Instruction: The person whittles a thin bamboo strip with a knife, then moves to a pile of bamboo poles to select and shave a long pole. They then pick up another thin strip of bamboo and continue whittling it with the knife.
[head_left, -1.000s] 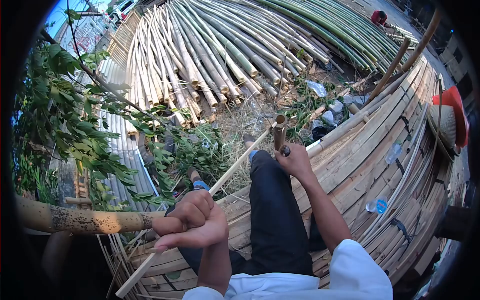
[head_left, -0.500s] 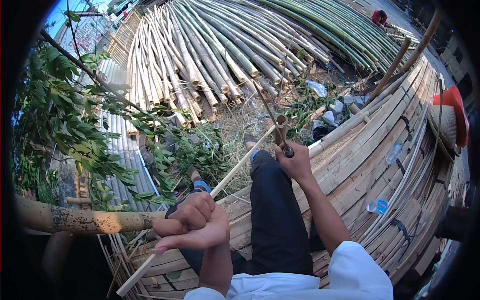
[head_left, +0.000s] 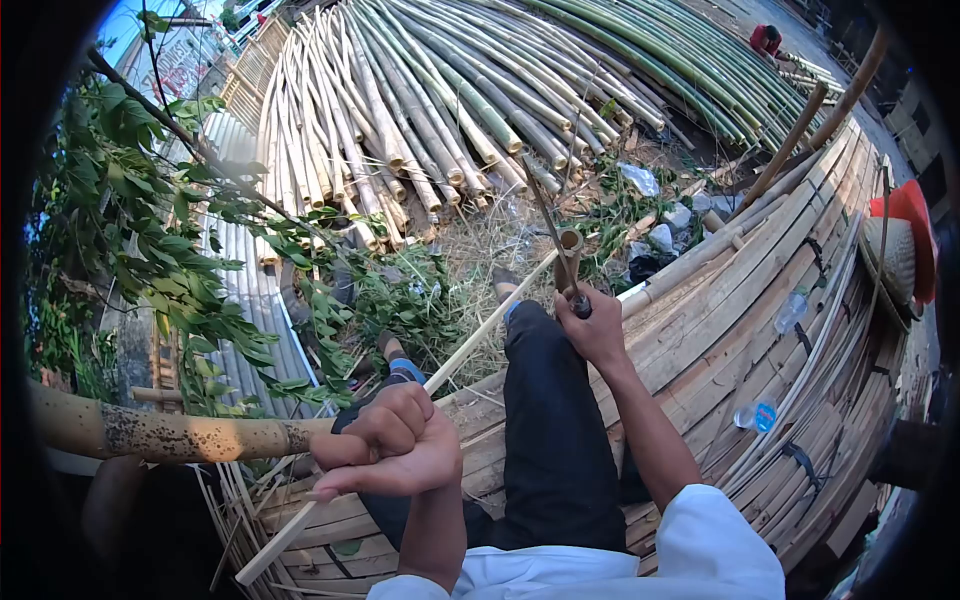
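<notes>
My left hand (head_left: 390, 445) is closed around a long pale bamboo strip (head_left: 485, 325), whose lower end sticks out below the fist and whose upper end reaches a short upright bamboo piece (head_left: 567, 262). Beside that piece, my right hand (head_left: 592, 322) grips the dark handle of a knife (head_left: 549, 220). The long narrow blade points up and away, crossing close to the bamboo piece near the strip's far end. How far the right fingers also touch the bamboo piece is hard to make out.
Stacked wooden slats (head_left: 700, 350) lie beneath and to the right. A thick bamboo pole (head_left: 200, 438) is at the left, below leafy branches (head_left: 130, 220). Bamboo poles (head_left: 430, 110) fan out ahead. A person in red (head_left: 766, 40) is far off. A bottle (head_left: 755, 414) and a hat (head_left: 888, 258) are at right.
The knife blade has tilted slightly to the right and stands a little more upright. Both hands hold nearly the same places. The surroundings have shifted slightly in the view.
</notes>
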